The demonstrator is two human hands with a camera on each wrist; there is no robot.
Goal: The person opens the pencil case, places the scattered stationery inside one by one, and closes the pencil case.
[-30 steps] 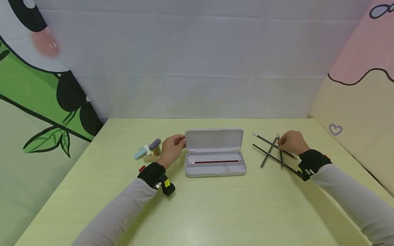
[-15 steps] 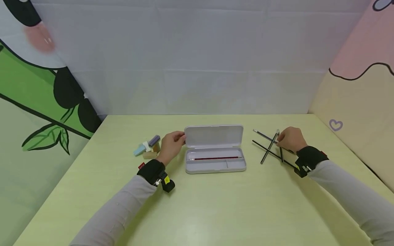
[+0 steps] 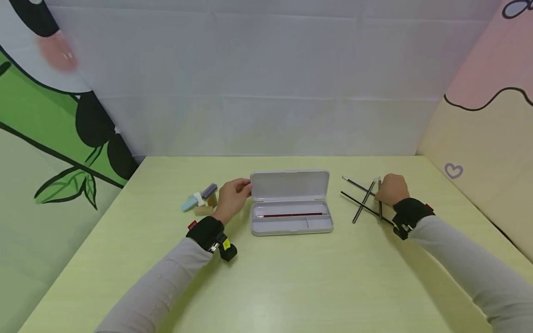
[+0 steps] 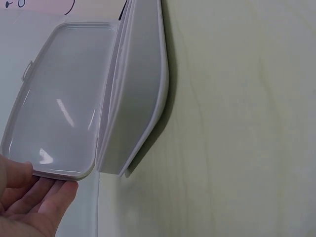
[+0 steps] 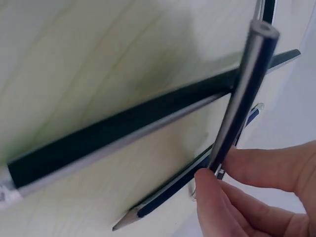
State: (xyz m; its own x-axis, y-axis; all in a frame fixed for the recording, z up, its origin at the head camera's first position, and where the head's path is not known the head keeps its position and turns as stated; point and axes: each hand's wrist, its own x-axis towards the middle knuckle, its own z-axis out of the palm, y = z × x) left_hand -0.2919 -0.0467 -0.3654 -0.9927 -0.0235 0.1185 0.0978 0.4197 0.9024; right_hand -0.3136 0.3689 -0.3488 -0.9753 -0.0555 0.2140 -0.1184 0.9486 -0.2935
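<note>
My left hand (image 3: 232, 199) pinches the left edge of the raised lid (image 3: 290, 185) of a white pencil case; the left wrist view shows the thumb in front of the lid (image 4: 59, 98) and fingers behind it. A dark red pencil (image 3: 291, 214) lies lengthwise in the case's tray (image 3: 276, 226). To the right, my right hand (image 3: 392, 189) holds a dark pencil (image 5: 244, 89) between thumb and fingertips, its flat end angled up toward the wrist camera. Other dark pencils (image 5: 118, 133) lie crossed beneath and around it, one with a sharpened tip (image 5: 126, 219).
Several small blocks, among them a blue one (image 3: 189, 203), a purple one (image 3: 209, 191) and a tan one (image 3: 203, 211), sit left of my left hand. The pale yellow table (image 3: 291, 277) meets a white backdrop (image 3: 275, 125) behind and printed panels at both sides.
My right hand has shifted slightly left over the crossed pencils. The left hand keeps its grip on the lid, and the case stays where it was. The head view has tilted a little.
</note>
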